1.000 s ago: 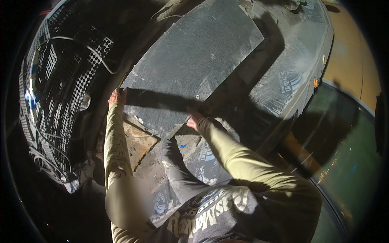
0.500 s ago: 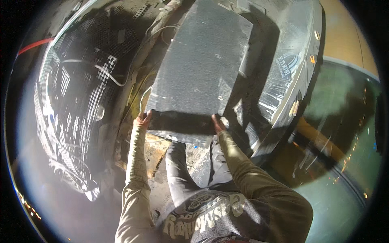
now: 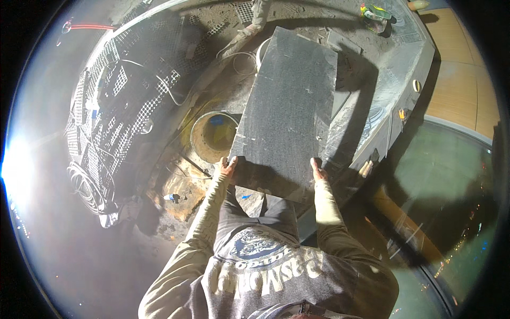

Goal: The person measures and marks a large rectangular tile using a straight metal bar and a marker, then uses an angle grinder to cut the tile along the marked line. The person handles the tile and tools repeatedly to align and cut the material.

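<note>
A long dark grey stone slab (image 3: 289,101) stretches away from me, its near end above my legs. My left hand (image 3: 227,167) grips the slab's near left edge, thumb on top. On the near right edge my right hand (image 3: 319,170) holds it the same way, fingers mostly hidden beneath. The shadow of my upper body darkens the slab's near end. Just left of the slab stands a round bucket (image 3: 215,136) with something yellowish-brown and a blue patch inside. Part of a white bucket (image 3: 262,53) shows behind the slab's far left edge.
To the left lies a curved heap of perforated mesh sheets (image 3: 122,101) with a coiled cable (image 3: 87,189) at its near end. A grey ledge (image 3: 396,117) runs along the right, with small objects on it. A green-and-yellow bag (image 3: 375,18) sits at the far right.
The slab and both hands have shifted to the right in view. The bucket at left and the slab's far end now show, as the view takes in more of the ground.
</note>
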`<state>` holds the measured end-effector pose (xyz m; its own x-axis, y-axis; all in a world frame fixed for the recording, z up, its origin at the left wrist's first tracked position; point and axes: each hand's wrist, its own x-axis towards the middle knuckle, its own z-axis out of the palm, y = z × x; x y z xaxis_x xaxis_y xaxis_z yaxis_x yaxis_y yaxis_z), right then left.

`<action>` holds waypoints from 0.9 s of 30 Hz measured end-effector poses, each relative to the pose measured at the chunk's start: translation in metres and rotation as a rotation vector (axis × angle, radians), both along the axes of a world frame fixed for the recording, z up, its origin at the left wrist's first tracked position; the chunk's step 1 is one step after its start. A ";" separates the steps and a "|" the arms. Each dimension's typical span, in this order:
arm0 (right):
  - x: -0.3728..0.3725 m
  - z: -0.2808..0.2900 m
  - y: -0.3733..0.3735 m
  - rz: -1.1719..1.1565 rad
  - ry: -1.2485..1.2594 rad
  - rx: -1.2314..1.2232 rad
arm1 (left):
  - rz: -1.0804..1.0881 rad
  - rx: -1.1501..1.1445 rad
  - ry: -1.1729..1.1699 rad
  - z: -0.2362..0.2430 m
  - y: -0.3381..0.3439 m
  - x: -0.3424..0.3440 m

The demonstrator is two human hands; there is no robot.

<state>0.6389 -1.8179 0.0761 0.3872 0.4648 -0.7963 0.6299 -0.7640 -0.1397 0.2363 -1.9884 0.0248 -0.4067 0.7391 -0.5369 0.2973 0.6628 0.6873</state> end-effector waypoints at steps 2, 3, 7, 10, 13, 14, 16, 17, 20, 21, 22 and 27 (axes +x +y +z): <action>0.009 0.010 0.008 0.047 0.008 0.009 | 0.018 -0.042 -0.042 0.023 0.002 -0.002; 0.005 0.023 0.015 0.062 0.013 -0.023 | 0.025 -0.069 -0.059 0.040 0.004 -0.002; 0.034 0.058 0.031 0.131 -0.032 0.132 | -0.132 -0.333 0.286 0.134 0.068 0.020; 0.052 0.076 0.068 0.256 0.017 0.193 | -0.096 -0.290 0.313 0.154 0.096 0.024; 0.061 0.081 0.110 0.343 0.027 0.204 | -0.106 -0.295 0.320 0.168 0.134 0.028; 0.061 0.086 0.124 0.357 0.008 0.216 | -0.117 -0.304 0.310 0.172 0.149 0.030; 0.058 0.099 0.160 0.422 -0.009 0.250 | -0.145 -0.349 0.243 0.188 0.189 0.032; 0.058 0.099 0.172 0.416 -0.069 0.238 | -0.163 -0.380 0.209 0.199 0.205 0.033; 0.061 0.086 0.213 0.463 -0.047 0.232 | -0.174 -0.362 0.249 0.199 0.240 0.030; 0.060 0.080 0.226 0.461 -0.040 0.234 | -0.170 -0.345 0.260 0.194 0.255 0.024; 0.060 0.074 0.239 0.461 -0.032 0.235 | -0.175 -0.348 0.238 0.190 0.264 0.020; 0.057 0.031 0.296 0.486 0.051 0.164 | -0.135 -0.407 0.127 0.201 0.316 0.004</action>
<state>0.6961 -1.5217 0.1073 0.0580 0.7016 -0.7102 0.8960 -0.3502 -0.2729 0.2398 -1.6729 0.2254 -0.4030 0.5286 -0.7471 0.4649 0.8214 0.3304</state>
